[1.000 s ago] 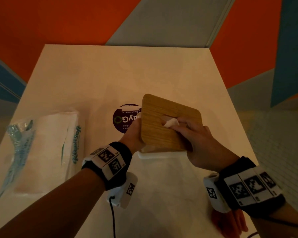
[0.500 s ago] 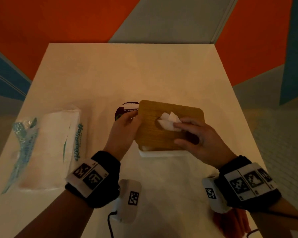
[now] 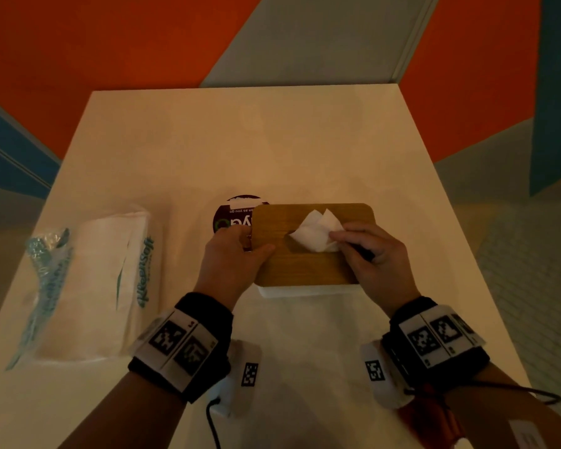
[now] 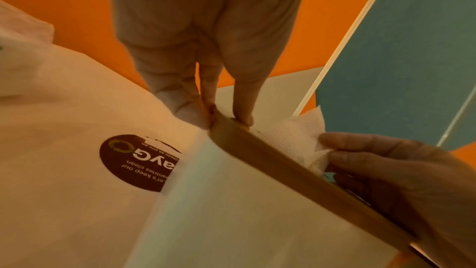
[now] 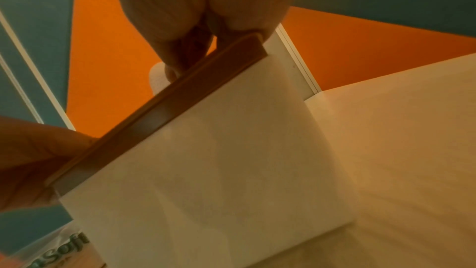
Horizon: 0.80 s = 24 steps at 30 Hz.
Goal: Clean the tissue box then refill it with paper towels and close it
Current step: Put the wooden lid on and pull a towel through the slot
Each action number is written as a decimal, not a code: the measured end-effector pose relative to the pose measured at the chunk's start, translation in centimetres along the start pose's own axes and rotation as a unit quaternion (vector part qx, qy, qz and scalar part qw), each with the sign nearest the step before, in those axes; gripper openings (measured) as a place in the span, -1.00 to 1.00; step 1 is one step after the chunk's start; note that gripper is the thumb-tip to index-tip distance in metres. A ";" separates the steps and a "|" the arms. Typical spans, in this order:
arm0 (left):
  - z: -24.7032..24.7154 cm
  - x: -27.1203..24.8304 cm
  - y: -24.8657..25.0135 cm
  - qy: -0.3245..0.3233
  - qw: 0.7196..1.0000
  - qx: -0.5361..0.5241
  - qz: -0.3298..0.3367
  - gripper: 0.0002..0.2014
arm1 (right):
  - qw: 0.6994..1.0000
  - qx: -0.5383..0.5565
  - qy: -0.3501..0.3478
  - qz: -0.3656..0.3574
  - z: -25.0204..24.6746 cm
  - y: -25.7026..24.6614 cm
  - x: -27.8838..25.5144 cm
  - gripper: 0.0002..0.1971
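Note:
The white tissue box (image 3: 308,291) stands mid-table with its wooden lid (image 3: 305,267) lying flat on top. A white paper towel (image 3: 314,233) sticks up through the lid's slot. My right hand (image 3: 337,241) pinches that towel at its right side. My left hand (image 3: 256,247) grips the lid's left edge, thumb on top. In the left wrist view the left fingertips (image 4: 242,113) sit on the lid's (image 4: 283,168) end, with the towel (image 4: 296,138) just beyond. The right wrist view shows the lid's edge (image 5: 167,109) and the box wall (image 5: 219,160).
A plastic pack of paper towels (image 3: 110,280) lies on the table's left side. A round dark sticker (image 3: 230,218) is on the tabletop (image 3: 272,140), partly under the box. Orange, grey and blue floor surrounds the table.
The lid has gone from tilted to flat on the box. More of the paper towel now stands out of the slot. My left hand moved from under the lid to its left edge.

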<state>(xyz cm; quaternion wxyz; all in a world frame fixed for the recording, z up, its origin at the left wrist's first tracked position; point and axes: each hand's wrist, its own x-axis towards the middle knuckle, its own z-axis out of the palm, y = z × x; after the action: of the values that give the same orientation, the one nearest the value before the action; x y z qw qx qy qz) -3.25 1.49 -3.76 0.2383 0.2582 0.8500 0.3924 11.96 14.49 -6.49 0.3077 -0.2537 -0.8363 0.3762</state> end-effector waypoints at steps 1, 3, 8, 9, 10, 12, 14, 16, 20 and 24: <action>0.0 0.1 0.0 -0.004 1.000 -0.005 -0.007 -0.71 | 1.000 0.002 0.009 0.004 0.1 0.0 0.0 -0.80; 0.0 0.4 -0.2 -0.008 1.000 -0.019 -0.023 -0.69 | 1.000 0.010 0.022 0.010 0.2 0.0 0.1 -0.81; -0.1 0.4 -0.1 -0.016 0.998 -0.036 -0.046 -0.68 | 0.994 0.096 0.030 0.048 -0.3 -0.5 -0.2 -0.76; -0.2 0.3 0.0 -0.018 0.998 -0.043 -0.050 -0.69 | 0.991 0.109 0.046 0.068 -0.5 -0.4 -0.3 -0.73; -0.2 0.3 0.0 -0.017 0.997 -0.051 -0.053 -0.70 | 0.988 0.107 0.066 0.093 -0.8 -0.3 -0.5 -0.70; -0.1 0.3 0.1 -0.018 0.996 -0.062 -0.058 -0.76 | 0.981 0.077 0.081 0.161 -1.0 0.2 -0.8 -0.64; -0.1 0.2 0.2 -0.023 0.995 -0.075 -0.060 -0.86 | 0.966 0.068 0.046 0.246 -0.8 0.4 -0.9 -0.57; -0.2 0.0 0.3 -0.027 0.993 -0.092 -0.065 -0.89 | 0.957 0.069 0.016 0.283 -0.6 0.4 -0.9 -0.53; -0.3 -0.1 0.6 -0.037 0.983 -0.153 -0.100 -0.72 | 0.949 0.090 0.022 0.300 -0.7 0.4 -0.5 -0.53; -0.6 -0.2 0.8 -0.057 0.966 -0.216 -0.130 -0.71 | 0.922 0.160 0.030 0.352 -0.9 0.5 -0.1 -0.53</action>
<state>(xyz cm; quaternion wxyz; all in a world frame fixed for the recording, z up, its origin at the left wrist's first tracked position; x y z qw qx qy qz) -3.29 1.51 -2.71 0.3852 0.1096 0.7563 0.5173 12.77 15.18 -6.43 0.2167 -0.4902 -0.6124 0.5811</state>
